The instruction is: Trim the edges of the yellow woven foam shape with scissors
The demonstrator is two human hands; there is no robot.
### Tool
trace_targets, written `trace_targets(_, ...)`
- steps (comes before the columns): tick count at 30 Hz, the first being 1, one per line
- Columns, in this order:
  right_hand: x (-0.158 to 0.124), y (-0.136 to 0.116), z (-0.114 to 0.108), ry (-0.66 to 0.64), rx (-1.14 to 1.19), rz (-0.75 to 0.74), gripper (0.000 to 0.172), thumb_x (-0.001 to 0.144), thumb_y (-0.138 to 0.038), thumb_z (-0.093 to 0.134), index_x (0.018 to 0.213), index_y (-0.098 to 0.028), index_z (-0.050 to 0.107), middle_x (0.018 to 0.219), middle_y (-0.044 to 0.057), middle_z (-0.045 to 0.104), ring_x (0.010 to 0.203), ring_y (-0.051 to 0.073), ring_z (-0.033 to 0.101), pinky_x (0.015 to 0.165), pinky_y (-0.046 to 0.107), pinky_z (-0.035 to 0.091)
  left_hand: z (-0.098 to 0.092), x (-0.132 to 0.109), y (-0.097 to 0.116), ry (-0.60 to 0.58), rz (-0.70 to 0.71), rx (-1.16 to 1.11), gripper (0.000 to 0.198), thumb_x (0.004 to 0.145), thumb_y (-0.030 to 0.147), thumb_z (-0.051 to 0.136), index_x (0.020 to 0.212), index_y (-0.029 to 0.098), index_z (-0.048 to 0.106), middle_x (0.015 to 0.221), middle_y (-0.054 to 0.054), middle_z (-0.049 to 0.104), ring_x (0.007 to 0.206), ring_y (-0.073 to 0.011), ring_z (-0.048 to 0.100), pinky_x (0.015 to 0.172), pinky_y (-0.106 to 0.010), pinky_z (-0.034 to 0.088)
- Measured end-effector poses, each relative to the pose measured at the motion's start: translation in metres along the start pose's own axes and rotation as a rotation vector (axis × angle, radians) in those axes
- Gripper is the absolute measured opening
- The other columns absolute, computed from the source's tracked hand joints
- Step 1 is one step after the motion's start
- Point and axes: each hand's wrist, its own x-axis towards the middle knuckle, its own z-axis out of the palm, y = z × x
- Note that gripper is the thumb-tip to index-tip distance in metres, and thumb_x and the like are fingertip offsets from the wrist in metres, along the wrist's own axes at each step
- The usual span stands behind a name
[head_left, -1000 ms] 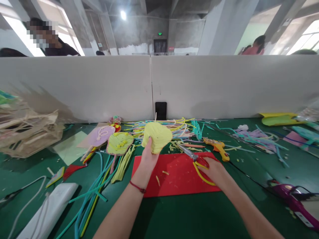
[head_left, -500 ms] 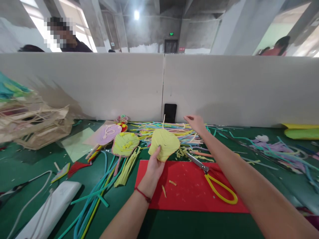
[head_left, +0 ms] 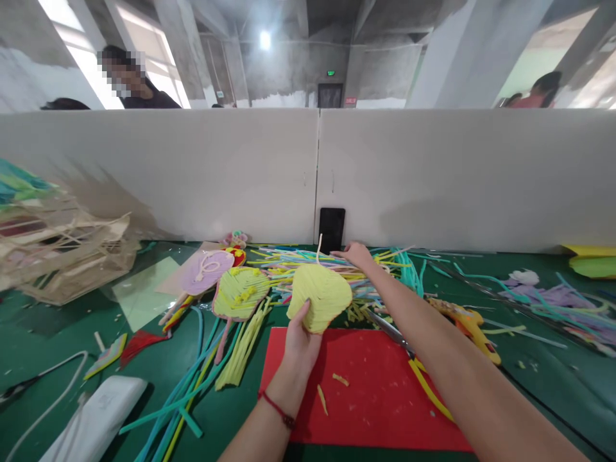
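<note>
My left hand (head_left: 302, 340) grips a yellow ribbed, fan-shaped piece (head_left: 320, 295), its thumb across the front. A thin cream stem (head_left: 320, 249) rises from the top of that piece. Farther back, my right hand (head_left: 359, 255) is at a heap of coloured fuzzy strips (head_left: 283, 260), beside the black phone (head_left: 332, 228). Its fingertips are pinched together; what lies between them is too small to make out. Scissors with yellow handles (head_left: 430, 391) lie partly under my right forearm, on a red sheet (head_left: 366, 410).
Left of my hands lie a finished-looking yellow fan (head_left: 240, 292), a purple fan (head_left: 205, 269), yellow strips (head_left: 245, 350) and a white power strip (head_left: 96, 417). A yellow glue gun (head_left: 466, 324) rests right of my forearm. A pale partition (head_left: 216, 173) closes the back; people are beyond it.
My right hand has come down and slightly left, from above the strips to the heap by the phone. The glue gun now shows beside my forearm. My left hand still holds the yellow piece.
</note>
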Motion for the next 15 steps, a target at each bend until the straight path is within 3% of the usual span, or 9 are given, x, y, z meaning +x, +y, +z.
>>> trace_targets(5,0.004,-0.012,0.003,-0.001,-0.072,0.027,0.076,0.063,-0.074,0.056,0.101,-0.009,0.063,0.1,0.023,0.067,0.097,0.034,0.063,0.073,0.035,0.046,-0.004,0.003,0.0,-0.017,-0.015,0.017,0.056,0.082,0.005,0.049,0.135,0.022,0.043,0.094,-0.006,0.073,0.086,-0.0192,0.069,0.093,-0.033,0.048)
trace_targets(15,0.004,-0.015,0.003,-0.047,-0.119,-0.002,0.074,0.069,-0.075,0.049,0.104,-0.011,0.066,0.102,0.022,0.068,0.1,0.032,0.062,0.076,0.033,0.046,-0.005,0.003,-0.001,-0.021,-0.024,0.015,0.055,0.082,0.007,0.049,0.135,0.022,0.042,0.094,-0.006,0.073,0.087,-0.0189,0.069,0.096,-0.033,0.046)
